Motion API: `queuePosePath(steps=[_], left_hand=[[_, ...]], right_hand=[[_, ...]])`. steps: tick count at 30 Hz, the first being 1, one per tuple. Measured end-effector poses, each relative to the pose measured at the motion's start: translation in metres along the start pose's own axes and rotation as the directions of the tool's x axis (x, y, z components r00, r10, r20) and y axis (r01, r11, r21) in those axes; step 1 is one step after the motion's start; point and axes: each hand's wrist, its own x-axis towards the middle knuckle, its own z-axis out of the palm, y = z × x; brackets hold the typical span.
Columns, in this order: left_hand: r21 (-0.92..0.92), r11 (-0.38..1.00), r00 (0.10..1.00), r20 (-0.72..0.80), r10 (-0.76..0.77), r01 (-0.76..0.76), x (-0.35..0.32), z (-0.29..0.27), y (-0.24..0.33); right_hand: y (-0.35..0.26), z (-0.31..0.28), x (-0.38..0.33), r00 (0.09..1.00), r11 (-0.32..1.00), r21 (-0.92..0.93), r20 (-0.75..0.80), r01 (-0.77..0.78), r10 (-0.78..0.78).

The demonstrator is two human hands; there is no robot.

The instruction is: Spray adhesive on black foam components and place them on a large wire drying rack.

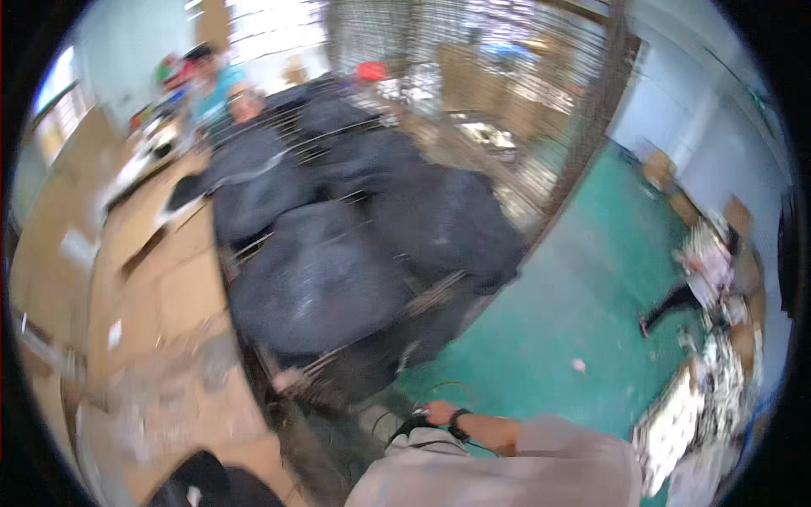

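Note:
My right hand (438, 412), with a black band on its wrist, is low in the middle, close to my grey clothing. Its fingers are curled at a small dark thing (412, 425) that is too blurred to name. A thin yellowish cable or cord (452, 385) loops just beyond this hand. My left hand does not show clearly. Ahead are several large dark grey, rounded, cloth-like bundles (325, 275) on a rack of thin metal bars (338, 359). A pinkish blurred patch (291, 382) at the rack's near corner cannot be made out.
Cardboard sheets (190, 296) cover a surface on the left. A person in teal (215, 101) is at the far left; another person (708, 270) is at the right. A wire mesh partition (557, 127) stands behind the bundles. Green floor (549, 313) stretches right, beside piled goods (676, 422).

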Motion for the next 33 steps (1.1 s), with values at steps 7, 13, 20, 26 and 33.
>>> queuePosePath(steps=[7, 13, 20, 26, 33], left_hand=[[-0.327, 0.859, 0.888, 0.377, -0.263, 0.393, 0.078, 0.248, -0.163], [-0.368, 0.698, 0.766, 0.487, -0.419, 0.615, 0.033, 0.311, -0.173], [-0.413, 0.595, 0.724, 0.375, -0.578, 0.689, -0.065, 0.295, -0.054], [-0.548, 0.651, 0.785, 0.017, -0.62, 0.526, -0.15, 0.29, 0.106], [-0.683, 0.646, 0.746, -0.222, -0.628, 0.341, -0.167, 0.327, 0.176]], right_hand=[[-0.015, -0.031, -0.048, 0.988, 0.991, 0.046, -0.089, -0.123, 0.127], [-0.029, -0.069, -0.092, 0.96, 0.972, 0.202, -0.228, -0.117, 0.163], [-0.044, -0.164, -0.152, 0.821, 0.929, 0.321, -0.57, 0.185, 0.033], [-0.075, -0.251, -0.189, 0.812, 0.873, 0.452, -0.571, 0.183, 0.125], [-0.096, -0.244, -0.157, 0.897, 0.855, 0.374, -0.389, 0.361, -0.209]])
